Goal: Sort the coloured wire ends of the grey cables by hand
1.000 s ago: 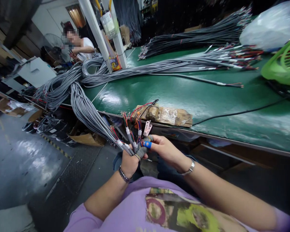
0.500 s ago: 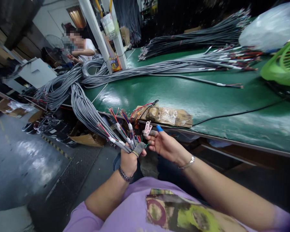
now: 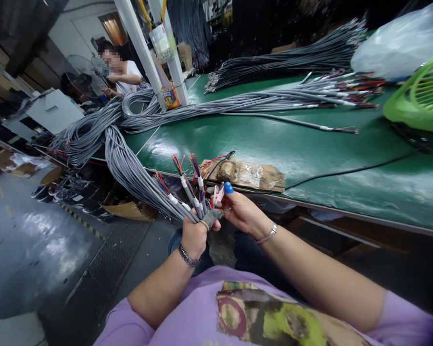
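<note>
The left hand (image 3: 195, 238) grasps a grey cable bundle (image 3: 140, 179) at lower center. Compared with 0.5 s earlier, the right hand (image 3: 243, 211) has shifted left, its blue thumb cap (image 3: 228, 188) nearer the pink clip (image 3: 218, 193); whether its fingers pinch anything cannot be told. The edge of the desk (image 3: 328, 161) slopes toward lower right; green surface separates the wooden block (image 3: 250, 175) from a single cable (image 3: 306, 125).

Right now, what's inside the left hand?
Several grey cables, their coloured wires showing above the left hand; the stretch closed inside it is covered, so it can't be seen.
</note>
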A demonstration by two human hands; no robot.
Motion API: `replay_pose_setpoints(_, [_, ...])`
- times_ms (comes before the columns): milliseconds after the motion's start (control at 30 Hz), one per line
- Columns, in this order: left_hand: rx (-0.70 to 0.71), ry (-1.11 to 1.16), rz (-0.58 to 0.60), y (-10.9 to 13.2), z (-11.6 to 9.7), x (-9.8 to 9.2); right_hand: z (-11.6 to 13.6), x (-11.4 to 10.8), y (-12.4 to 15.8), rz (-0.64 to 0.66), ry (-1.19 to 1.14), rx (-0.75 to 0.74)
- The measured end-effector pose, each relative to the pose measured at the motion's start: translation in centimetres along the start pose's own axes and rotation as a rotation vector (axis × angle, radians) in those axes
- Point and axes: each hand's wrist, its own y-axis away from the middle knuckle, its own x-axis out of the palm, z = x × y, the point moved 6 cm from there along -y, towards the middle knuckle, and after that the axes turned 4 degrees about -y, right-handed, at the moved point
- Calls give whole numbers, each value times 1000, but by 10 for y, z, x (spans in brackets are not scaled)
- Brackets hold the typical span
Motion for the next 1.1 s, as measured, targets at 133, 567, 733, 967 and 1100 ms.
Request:
replay_pose_setpoints(133, [-4, -5, 9, 0, 1, 2, -1, -2, -3, -49, -2, -22])
replay_pose_setpoints(567, [23, -55, -8, 9, 3, -9, -14, -9, 20, -60, -122, 94])
replay_pose_setpoints(733, [35, -104, -4, 13, 8, -14, -16, -7, 42, 26, 175, 1])
replay_pose_setpoints(967, [-4, -146, 188, 10, 4, -11, 4, 10, 42, 84, 383, -119])
replay_pose_setpoints(1100, [-69, -156, 291, 12, 3, -10, 3, 19, 40, 210, 371, -77])
